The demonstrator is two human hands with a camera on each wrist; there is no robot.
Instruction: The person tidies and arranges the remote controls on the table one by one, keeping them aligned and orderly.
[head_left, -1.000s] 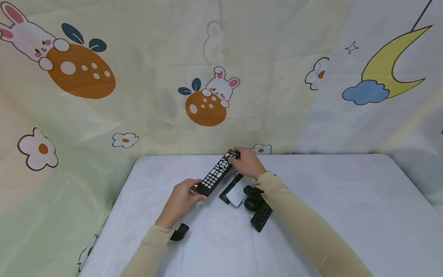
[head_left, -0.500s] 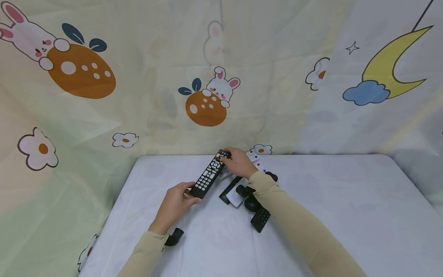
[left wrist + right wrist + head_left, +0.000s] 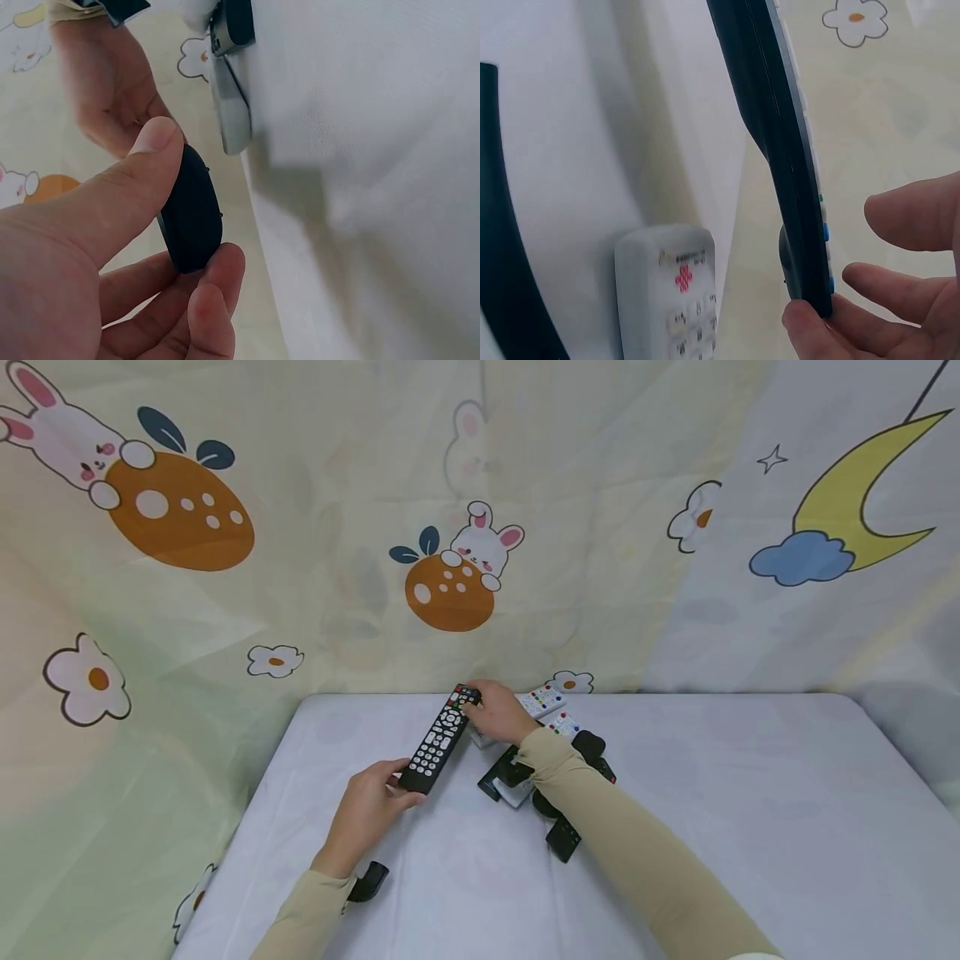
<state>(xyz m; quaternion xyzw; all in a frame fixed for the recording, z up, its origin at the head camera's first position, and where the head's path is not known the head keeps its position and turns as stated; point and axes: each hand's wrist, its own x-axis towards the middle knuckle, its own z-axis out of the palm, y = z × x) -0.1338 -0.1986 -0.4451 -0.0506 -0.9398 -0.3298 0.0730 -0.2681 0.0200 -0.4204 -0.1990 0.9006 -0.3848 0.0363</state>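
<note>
A long black remote (image 3: 438,740) with white buttons hangs just above the table, held at both ends. My left hand (image 3: 369,804) pinches its near end between thumb and fingers, which the left wrist view shows round the dark rounded tip (image 3: 190,212). My right hand (image 3: 495,712) grips its far end with the coloured buttons; the right wrist view shows the remote (image 3: 776,142) edge-on with fingertips (image 3: 810,330) under it. Beneath my right forearm lies a heap of other remotes (image 3: 517,777), black and white ones.
The table (image 3: 750,827) has a white cloth. White remotes (image 3: 542,700) with coloured buttons lie at its far edge, one seen close in the right wrist view (image 3: 667,289). A black remote (image 3: 562,837) pokes out nearer me. A printed curtain (image 3: 450,527) hangs behind.
Both hands have carried the long black remote to the left, away from the heap. White remotes at the far edge, covered before, now show behind my right hand.
</note>
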